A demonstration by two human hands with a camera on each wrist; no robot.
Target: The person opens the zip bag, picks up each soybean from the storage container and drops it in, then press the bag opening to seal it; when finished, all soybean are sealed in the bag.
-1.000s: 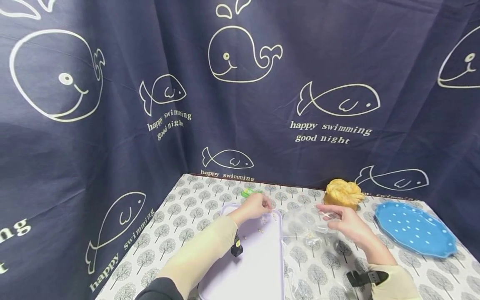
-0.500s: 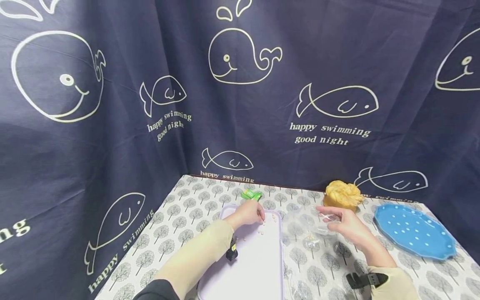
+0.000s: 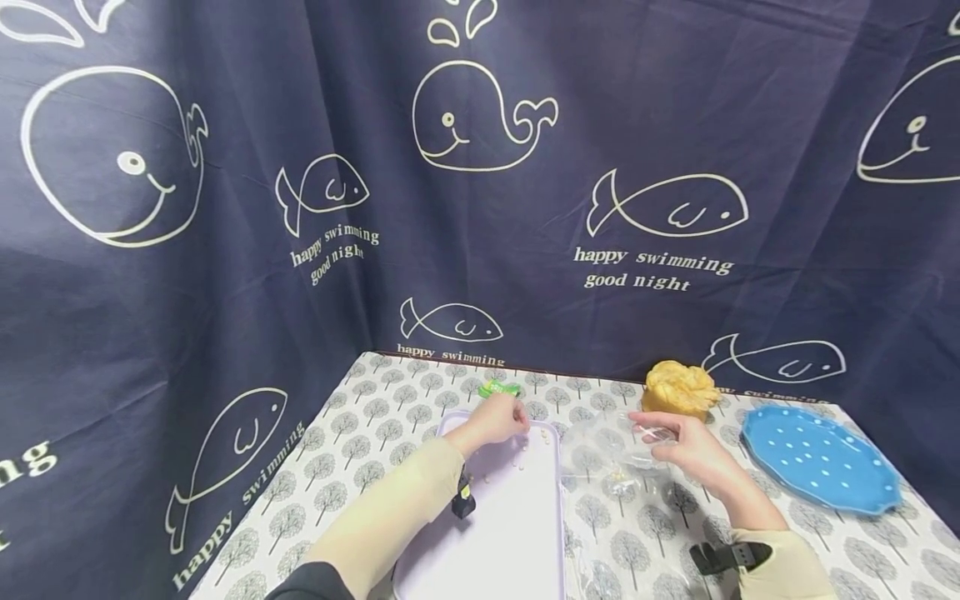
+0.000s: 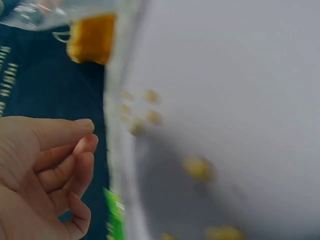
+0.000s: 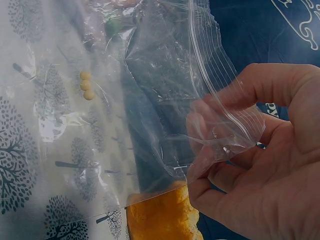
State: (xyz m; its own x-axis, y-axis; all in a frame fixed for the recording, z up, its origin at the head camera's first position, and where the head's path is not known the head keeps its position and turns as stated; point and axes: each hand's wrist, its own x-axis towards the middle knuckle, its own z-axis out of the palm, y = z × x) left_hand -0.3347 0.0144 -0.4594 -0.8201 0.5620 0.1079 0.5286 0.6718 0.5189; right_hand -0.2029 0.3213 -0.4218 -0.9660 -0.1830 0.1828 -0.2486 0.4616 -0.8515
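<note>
My left hand (image 3: 517,421) hovers over the far end of a lavender tray (image 3: 510,533), its fingers curled and thumb against the forefinger (image 4: 87,135). Nothing shows between them. Several small yellow beans (image 3: 517,462) lie scattered on the tray (image 4: 225,75) just below, blurred in the left wrist view (image 4: 197,167). My right hand (image 3: 663,442) pinches the rim of a clear zip bag (image 3: 611,454) that lies on the table right of the tray. In the right wrist view the bag (image 5: 160,100) hangs from thumb and fingers (image 5: 220,135), with three beans (image 5: 86,85) inside.
A yellow bread roll (image 3: 678,387) sits at the back by the curtain, behind the bag. A blue dotted plate (image 3: 821,458) lies at the right. A small green packet (image 3: 500,388) lies beyond the tray's far edge. A dark whale-print curtain closes off the back and left.
My left hand dipped to the beans at the tray's far end, then drew slightly back toward the left. The right hand kept holding the bag in place.
</note>
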